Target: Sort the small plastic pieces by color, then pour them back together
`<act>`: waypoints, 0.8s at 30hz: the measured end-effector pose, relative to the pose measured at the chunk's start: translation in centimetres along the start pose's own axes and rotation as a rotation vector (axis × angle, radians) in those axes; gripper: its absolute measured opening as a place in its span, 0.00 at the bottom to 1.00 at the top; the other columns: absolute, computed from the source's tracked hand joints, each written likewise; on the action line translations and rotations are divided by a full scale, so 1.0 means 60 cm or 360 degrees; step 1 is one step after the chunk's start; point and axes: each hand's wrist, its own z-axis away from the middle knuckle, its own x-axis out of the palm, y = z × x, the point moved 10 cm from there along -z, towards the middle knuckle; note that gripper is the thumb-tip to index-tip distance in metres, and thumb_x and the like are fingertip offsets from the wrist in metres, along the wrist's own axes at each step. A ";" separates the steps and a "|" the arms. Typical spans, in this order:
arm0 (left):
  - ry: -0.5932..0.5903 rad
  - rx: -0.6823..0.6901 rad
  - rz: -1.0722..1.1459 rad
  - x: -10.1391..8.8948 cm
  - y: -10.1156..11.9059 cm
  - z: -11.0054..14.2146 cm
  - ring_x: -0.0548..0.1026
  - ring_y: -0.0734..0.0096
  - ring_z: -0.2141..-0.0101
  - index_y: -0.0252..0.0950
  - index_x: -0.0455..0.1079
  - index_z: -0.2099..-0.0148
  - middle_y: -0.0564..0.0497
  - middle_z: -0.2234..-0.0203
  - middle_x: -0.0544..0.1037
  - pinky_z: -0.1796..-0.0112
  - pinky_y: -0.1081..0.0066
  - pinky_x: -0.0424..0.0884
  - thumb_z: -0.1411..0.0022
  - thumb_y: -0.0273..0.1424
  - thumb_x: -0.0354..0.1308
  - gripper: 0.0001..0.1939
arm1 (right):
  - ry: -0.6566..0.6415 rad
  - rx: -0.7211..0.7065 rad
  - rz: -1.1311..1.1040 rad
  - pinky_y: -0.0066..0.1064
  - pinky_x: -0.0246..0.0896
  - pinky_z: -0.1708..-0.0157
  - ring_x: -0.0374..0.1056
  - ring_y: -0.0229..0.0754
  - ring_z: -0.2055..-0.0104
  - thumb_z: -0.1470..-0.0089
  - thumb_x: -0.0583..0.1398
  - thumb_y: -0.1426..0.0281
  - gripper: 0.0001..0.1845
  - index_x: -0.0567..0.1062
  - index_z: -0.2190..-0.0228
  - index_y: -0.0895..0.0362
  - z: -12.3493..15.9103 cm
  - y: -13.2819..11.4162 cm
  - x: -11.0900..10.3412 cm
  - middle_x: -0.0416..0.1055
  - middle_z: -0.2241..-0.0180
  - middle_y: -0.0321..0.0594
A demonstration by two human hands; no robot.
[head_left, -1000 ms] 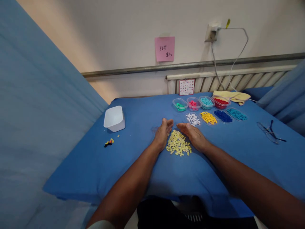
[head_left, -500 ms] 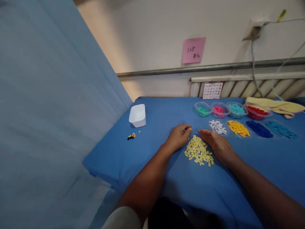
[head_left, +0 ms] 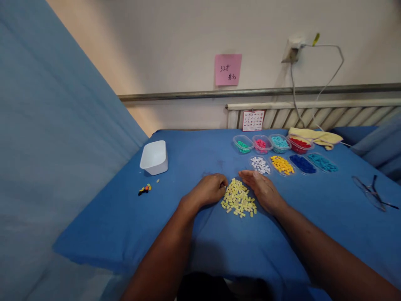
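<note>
Pieces [head_left: 238,200], small, pale yellow and oblong, lie in a loose heap on a blue cloth-covered table [head_left: 125,225] between a person's bare left hand [head_left: 209,188] and bare right hand [head_left: 262,190], as seen from the head camera. The left hand curls at the heap's left edge, fingers bent inward (whether they pinch a piece, one cannot tell). The right hand, fingers extended and grasping nothing, slants along the heap's right side. Beyond it, clear plastic tubs [head_left: 239,139] in two rows hold pieces sorted by colour, from green to teal. At left, a white rectangular bin [head_left: 154,156] stands behind a small black, yellow and orange cluster [head_left: 145,190].
</note>
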 end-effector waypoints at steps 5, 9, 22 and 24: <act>-0.0026 -0.0061 0.0246 -0.002 0.003 0.000 0.77 0.64 0.69 0.38 0.81 0.56 0.51 0.67 0.84 0.67 0.67 0.66 0.36 0.31 0.57 0.12 | -0.0012 -0.0037 -0.0006 0.61 0.60 0.25 0.74 0.60 0.30 0.34 0.62 0.33 0.35 0.86 0.49 0.48 -0.006 -0.001 0.003 0.83 0.39 0.50; -0.0067 -0.0037 0.0243 0.004 -0.010 -0.007 0.78 0.64 0.68 0.39 0.82 0.58 0.51 0.67 0.84 0.66 0.67 0.67 0.32 0.36 0.56 0.13 | 0.0025 -0.0055 -0.0010 0.58 0.64 0.27 0.77 0.59 0.33 0.35 0.64 0.34 0.34 0.86 0.50 0.49 -0.007 -0.005 0.004 0.85 0.42 0.49; 0.0587 0.0061 0.0285 -0.025 -0.029 -0.037 0.82 0.61 0.58 0.40 0.82 0.55 0.49 0.60 0.85 0.53 0.63 0.72 0.23 0.40 0.57 0.15 | 0.0155 -0.0362 0.0469 0.46 0.77 0.53 0.81 0.54 0.55 0.27 0.56 0.38 0.31 0.85 0.57 0.49 0.015 -0.065 -0.003 0.86 0.56 0.45; 0.0640 0.0054 0.0343 -0.024 -0.038 -0.040 0.81 0.61 0.59 0.39 0.81 0.56 0.49 0.61 0.84 0.54 0.63 0.73 0.22 0.42 0.57 0.16 | 0.0150 -0.0434 0.0636 0.45 0.76 0.54 0.80 0.53 0.56 0.25 0.56 0.42 0.28 0.84 0.58 0.48 0.017 -0.077 -0.003 0.85 0.59 0.43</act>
